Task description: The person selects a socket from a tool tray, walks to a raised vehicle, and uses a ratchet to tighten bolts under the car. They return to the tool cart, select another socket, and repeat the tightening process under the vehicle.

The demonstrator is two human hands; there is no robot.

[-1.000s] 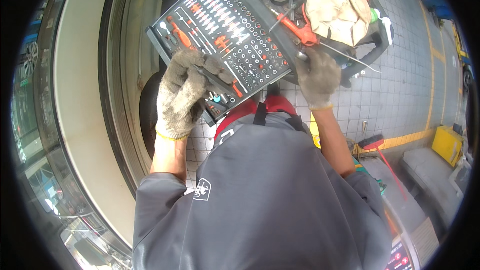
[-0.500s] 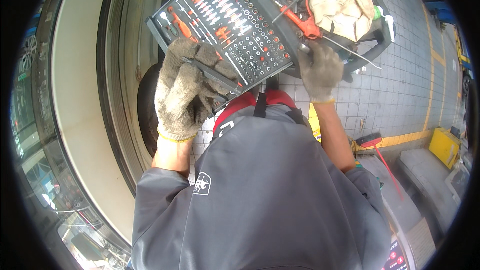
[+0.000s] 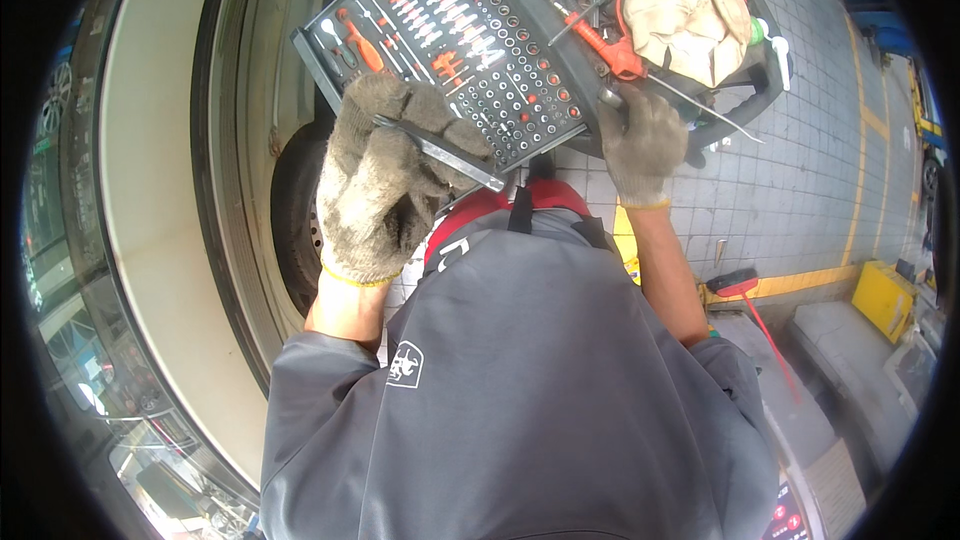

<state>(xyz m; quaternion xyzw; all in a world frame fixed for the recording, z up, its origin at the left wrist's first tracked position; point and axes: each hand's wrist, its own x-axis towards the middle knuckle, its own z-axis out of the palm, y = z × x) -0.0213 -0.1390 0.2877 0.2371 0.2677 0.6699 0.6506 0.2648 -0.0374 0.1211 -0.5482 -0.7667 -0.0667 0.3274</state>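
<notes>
My left hand (image 3: 375,180), in a soiled knitted glove, is closed on a dark, flat metal bar (image 3: 445,152) with a pale, shiny end. It holds the bar slantwise over the near left corner of a socket set tray (image 3: 325,65) full of sockets, bits and drivers. My right hand (image 3: 645,145), gloved too, lies at the tool cart's near edge with its fingers curled. A small silver end (image 3: 608,97) shows by its thumb; the rest of what it grips is hidden. Just beyond lies a red air blow gun (image 3: 622,58) with a thin nozzle.
A beige cloth (image 3: 690,10) lies on the black cart (image 3: 765,85) among loose tools. On the left stands a pale vehicle side (image 3: 165,140) with a wheel (image 3: 298,215) beneath. A red broom (image 3: 735,283) and a yellow box (image 3: 885,300) are at the right.
My left hand has shifted slightly right and turned the metal bar, so that its shiny end now faces up. My right hand has stayed in place.
</notes>
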